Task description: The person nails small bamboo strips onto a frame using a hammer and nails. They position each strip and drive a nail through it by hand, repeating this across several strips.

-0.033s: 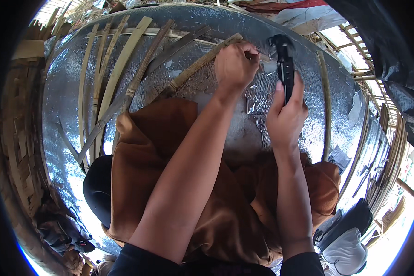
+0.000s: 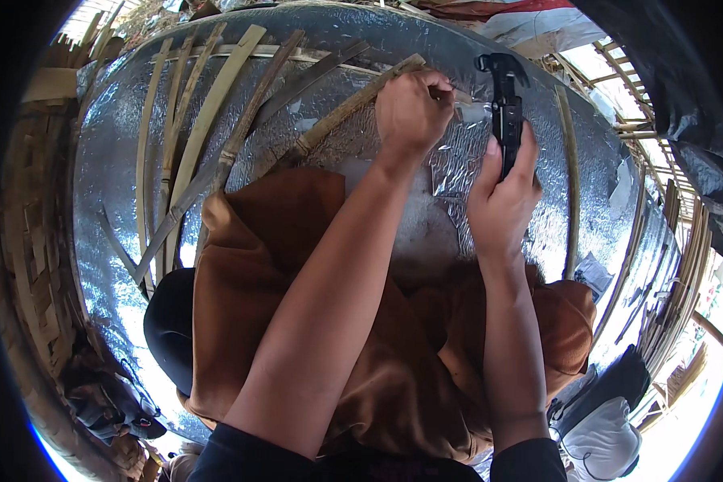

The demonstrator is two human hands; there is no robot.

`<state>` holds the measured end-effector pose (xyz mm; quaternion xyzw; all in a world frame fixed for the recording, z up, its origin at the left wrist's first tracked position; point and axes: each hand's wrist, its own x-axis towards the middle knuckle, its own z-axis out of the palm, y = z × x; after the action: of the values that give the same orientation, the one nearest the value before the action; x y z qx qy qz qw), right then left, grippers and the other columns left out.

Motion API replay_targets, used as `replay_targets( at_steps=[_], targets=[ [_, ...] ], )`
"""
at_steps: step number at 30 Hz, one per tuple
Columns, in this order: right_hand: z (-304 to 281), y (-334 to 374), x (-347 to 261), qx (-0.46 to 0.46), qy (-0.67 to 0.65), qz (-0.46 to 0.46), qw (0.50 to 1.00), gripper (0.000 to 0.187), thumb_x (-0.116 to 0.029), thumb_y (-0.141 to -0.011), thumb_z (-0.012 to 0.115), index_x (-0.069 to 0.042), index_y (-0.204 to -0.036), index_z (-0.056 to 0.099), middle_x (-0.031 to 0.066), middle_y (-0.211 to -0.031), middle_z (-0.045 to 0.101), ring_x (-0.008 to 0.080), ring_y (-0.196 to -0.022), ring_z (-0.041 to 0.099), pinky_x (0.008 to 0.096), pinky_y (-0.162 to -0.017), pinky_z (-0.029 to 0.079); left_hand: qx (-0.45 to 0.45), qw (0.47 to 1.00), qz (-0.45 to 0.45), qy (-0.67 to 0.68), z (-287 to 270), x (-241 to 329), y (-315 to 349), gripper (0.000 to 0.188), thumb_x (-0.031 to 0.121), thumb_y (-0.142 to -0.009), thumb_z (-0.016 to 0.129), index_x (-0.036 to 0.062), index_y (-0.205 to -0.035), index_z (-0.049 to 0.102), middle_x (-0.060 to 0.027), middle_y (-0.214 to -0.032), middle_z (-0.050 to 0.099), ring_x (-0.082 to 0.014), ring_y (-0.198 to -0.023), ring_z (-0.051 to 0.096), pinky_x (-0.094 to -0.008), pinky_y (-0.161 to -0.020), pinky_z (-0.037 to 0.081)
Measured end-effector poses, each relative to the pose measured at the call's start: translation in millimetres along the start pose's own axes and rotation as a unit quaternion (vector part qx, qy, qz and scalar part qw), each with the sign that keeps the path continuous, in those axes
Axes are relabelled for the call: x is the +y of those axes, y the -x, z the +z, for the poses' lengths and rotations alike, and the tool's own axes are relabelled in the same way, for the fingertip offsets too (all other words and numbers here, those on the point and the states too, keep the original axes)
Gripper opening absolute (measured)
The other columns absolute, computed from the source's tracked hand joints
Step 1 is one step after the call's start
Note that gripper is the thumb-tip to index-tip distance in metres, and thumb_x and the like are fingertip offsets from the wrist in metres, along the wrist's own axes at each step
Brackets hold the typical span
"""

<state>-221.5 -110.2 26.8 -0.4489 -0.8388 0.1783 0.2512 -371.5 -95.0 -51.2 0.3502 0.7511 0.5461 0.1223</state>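
In my right hand [image 2: 502,189] is a black claw hammer [image 2: 506,120], gripped by its handle with the head up and away from me. Closed in a fist or pinch, my left hand [image 2: 414,108] is at the far end of a bamboo strip [image 2: 345,111]. Whatever its fingers hold, if anything, is hidden. The hammer head is to the right of my left hand, apart from it. Beneath both hands spreads a silver foil sheet [image 2: 450,173].
Several bamboo strips [image 2: 209,124] lie on the foil at the left, crossed by others. One more strip [image 2: 569,185] lies at the right. Brown cloth [image 2: 345,377] covers my lap. A bundle of thin slats [image 2: 675,297] is at the far right, a woven panel [image 2: 36,225] at the left.
The hammer in my right hand has moved slightly right and its head has turned; it looks less blurred. My left hand has barely moved.
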Motion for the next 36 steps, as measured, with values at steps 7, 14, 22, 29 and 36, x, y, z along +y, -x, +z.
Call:
replay_targets(
  at_steps=[7,14,22,29,36],
  targets=[
    [-2,-6,-6,-0.008,0.000,-0.007,1.000,0.042,-0.013,-0.102,0.059,0.005,-0.138,0.047,0.0307,-0.092,0.069,0.0505,-0.077,0.070,0.0553,-0.062,0.054,-0.002,1.000,-0.017,-0.009,-1,0,2,0.008,0.019,-0.079,0.081,0.0144,-0.085,0.080,-0.0080,-0.084,0.078,-0.0302,-0.076,0.075,-0.0404,-0.071,0.060],
    [-4,-5,3,-0.064,0.019,-0.002,0.998,0.041,-0.009,-0.101,0.059,0.004,-0.138,0.048,0.0292,-0.087,0.069,0.0491,-0.075,0.070,0.0528,-0.059,0.054,-0.026,0.999,-0.021,-0.018,-4,6,3,0.010,0.015,-0.080,0.083,0.0079,-0.084,0.079,-0.0024,-0.094,0.079,-0.0203,-0.078,0.076,-0.0325,-0.073,0.059],
    [-6,-7,0,-0.043,0.023,-0.002,0.999,0.039,-0.013,-0.102,0.059,0.004,-0.136,0.050,0.0291,-0.087,0.069,0.0486,-0.076,0.071,0.0539,-0.059,0.055,-0.029,0.999,-0.026,-0.018,-4,7,3,0.011,0.018,-0.081,0.084,0.0079,-0.085,0.080,-0.0018,-0.097,0.080,-0.0204,-0.078,0.075,-0.0323,-0.074,0.059],
    [-9,-7,-6,-0.019,-0.014,0.069,0.997,0.039,-0.011,-0.102,0.059,0.003,-0.136,0.048,0.0305,-0.086,0.069,0.0495,-0.077,0.071,0.0534,-0.059,0.054,-0.030,0.999,-0.016,-0.035,-4,7,4,0.009,0.017,-0.081,0.083,0.0091,-0.085,0.080,-0.0010,-0.095,0.079,-0.0206,-0.078,0.076,-0.0324,-0.075,0.059],
    [-6,-8,-6,0.062,-0.029,-0.022,0.997,0.039,-0.013,-0.103,0.057,0.004,-0.136,0.047,0.0309,-0.084,0.069,0.0500,-0.077,0.071,0.0548,-0.058,0.054,-0.018,0.999,-0.004,-0.034,-4,4,1,0.009,0.017,-0.081,0.083,0.0097,-0.083,0.079,-0.0010,-0.093,0.079,-0.0212,-0.078,0.076,-0.0333,-0.073,0.059]
  ],
)
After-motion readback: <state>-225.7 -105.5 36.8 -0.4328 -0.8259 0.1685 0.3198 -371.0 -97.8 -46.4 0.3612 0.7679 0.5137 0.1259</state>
